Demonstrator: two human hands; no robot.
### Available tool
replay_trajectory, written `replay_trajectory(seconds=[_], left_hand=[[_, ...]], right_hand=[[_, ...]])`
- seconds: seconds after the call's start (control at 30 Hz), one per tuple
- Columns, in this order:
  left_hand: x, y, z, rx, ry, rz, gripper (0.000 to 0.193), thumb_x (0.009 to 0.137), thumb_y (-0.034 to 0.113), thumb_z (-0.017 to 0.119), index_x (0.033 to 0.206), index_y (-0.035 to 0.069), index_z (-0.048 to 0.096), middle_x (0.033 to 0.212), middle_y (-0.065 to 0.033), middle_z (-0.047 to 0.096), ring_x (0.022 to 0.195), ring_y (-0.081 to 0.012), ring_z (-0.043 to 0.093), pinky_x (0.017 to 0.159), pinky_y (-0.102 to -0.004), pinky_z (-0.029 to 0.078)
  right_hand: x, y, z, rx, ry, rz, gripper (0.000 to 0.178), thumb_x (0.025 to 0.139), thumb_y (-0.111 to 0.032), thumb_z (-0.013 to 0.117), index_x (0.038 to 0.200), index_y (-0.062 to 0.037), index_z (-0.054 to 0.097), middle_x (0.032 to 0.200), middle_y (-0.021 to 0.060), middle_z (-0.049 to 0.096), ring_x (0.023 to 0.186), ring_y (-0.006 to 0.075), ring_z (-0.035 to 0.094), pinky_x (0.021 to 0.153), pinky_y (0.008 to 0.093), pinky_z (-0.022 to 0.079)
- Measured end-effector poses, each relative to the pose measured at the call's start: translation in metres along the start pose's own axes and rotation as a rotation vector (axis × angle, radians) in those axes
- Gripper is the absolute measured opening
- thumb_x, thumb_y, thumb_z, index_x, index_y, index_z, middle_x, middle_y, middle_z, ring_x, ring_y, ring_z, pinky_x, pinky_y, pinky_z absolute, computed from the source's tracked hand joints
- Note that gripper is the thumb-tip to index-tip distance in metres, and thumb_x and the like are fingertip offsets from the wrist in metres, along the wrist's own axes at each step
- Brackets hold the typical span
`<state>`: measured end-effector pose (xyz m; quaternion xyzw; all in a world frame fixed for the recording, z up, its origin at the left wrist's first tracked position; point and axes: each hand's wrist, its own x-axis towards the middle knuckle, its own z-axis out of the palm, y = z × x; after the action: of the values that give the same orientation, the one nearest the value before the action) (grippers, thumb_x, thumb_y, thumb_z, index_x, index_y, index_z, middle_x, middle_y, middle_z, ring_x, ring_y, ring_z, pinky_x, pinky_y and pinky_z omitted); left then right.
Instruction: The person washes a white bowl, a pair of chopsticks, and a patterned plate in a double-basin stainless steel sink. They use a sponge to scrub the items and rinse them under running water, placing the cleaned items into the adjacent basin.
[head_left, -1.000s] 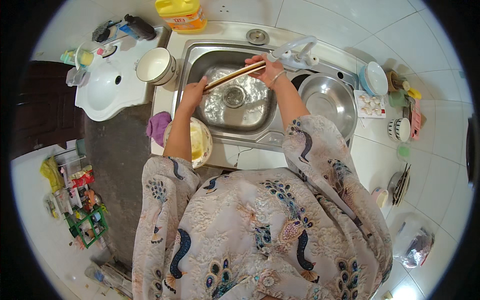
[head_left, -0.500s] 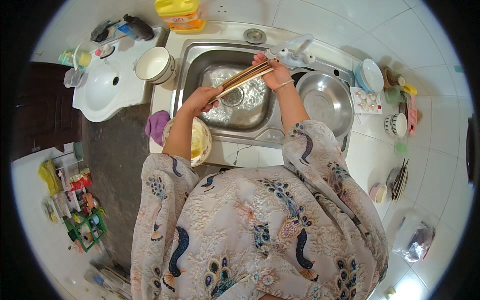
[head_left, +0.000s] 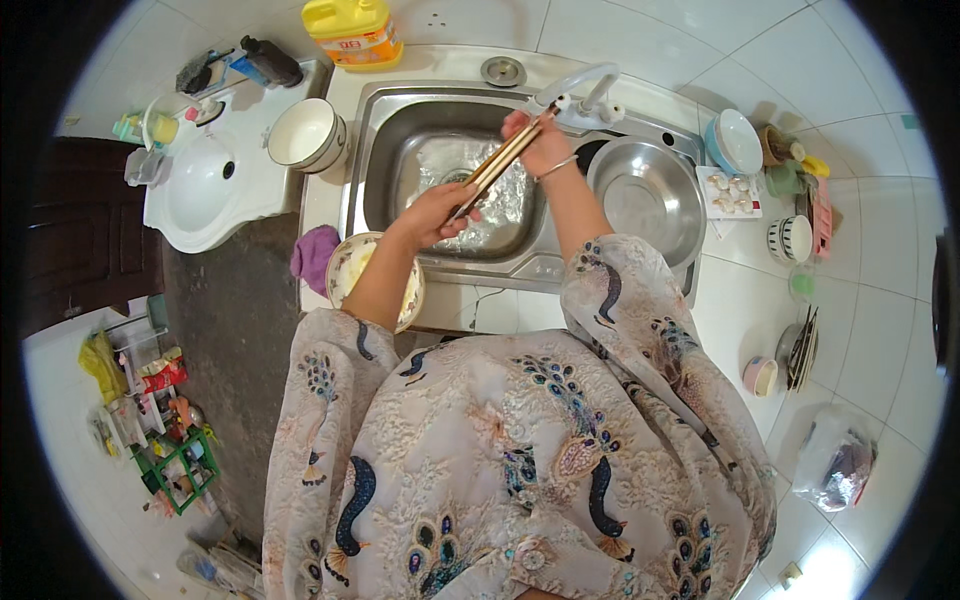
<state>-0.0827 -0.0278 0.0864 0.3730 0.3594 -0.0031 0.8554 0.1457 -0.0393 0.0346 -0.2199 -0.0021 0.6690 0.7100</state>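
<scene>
Head view is showing both hands closing on a bundle of chopsticks point(head_left: 497, 169), which is slanting over the steel sink basin point(head_left: 393, 150) from about 7 o'clock up to 1 o'clock. The left hand point(head_left: 438, 214) is gripping the lower end, its fingertips curling round to the far side; the right hand point(head_left: 541, 147) is cradling the upper end between fingers and palm, though blur is hiding exactly how tightly it is pressing. Holding both ends is probably keeping the loose sticks together, and their place over the basin would be letting drips fall inside. Their upper tips are sitting just below the faucet point(head_left: 592, 82), at 2 o'clock from the basin's centre; whether water is reaching them, I cannot tell. Bowls point(head_left: 304, 137) are standing at 10 o'clock and a patterned bowl point(head_left: 349, 262) at 7 o'clock, partly under the left forearm, seemingly leaving the basin free for handling.

Compared with half a second ago, the bundle is standing steeper, having then been pointing nearer 8 and 2 o'clock, and its sticks are lying closer together. The left hand is now sitting further toward 4 o'clock, while the right is staying nearly in place.
</scene>
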Motion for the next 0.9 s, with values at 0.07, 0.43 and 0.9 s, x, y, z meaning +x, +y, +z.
replay_trajectory(seconds=[0.07, 0.43, 0.9], left_hand=[[0.008, -0.005, 0.009, -0.123, 0.021, -0.009, 0.025, 0.090, 0.032, 0.047, 0.099, 0.009, 0.053, 0.070, -0.0041, 0.054, 0.045, -0.0058, 0.041, 0.032, -0.0163, 0.028], [0.000, -0.023, -0.003, -0.227, 0.412, 0.140, 0.024, 0.087, 0.019, 0.047, 0.100, 0.003, 0.059, 0.070, -0.0036, 0.057, 0.048, -0.0059, 0.043, 0.035, -0.0162, 0.029], [0.003, 0.015, 0.008, 0.924, 0.224, 0.310, 0.033, 0.076, 0.030, 0.060, 0.088, -0.001, 0.058, 0.067, -0.0108, 0.057, 0.062, -0.0185, 0.054, 0.059, -0.0329, 0.044]], right_hand=[[-0.010, 0.033, 0.006, -0.155, 0.160, 0.011, 0.025, 0.091, -0.030, 0.043, 0.091, -0.0057, 0.046, 0.080, 0.0164, 0.059, 0.073, 0.0310, 0.058, 0.068, 0.0444, 0.050], [-0.034, -0.007, -0.018, -0.027, 0.321, -0.084, 0.021, 0.093, -0.022, 0.038, 0.092, -0.0034, 0.049, 0.095, 0.0163, 0.058, 0.089, 0.0301, 0.057, 0.083, 0.0448, 0.048], [-0.049, -0.052, 0.024, -0.786, 0.365, 0.100, 0.035, 0.092, -0.033, 0.040, 0.103, -0.0010, 0.050, 0.098, 0.0139, 0.057, 0.090, 0.0271, 0.058, 0.078, 0.0421, 0.048]])
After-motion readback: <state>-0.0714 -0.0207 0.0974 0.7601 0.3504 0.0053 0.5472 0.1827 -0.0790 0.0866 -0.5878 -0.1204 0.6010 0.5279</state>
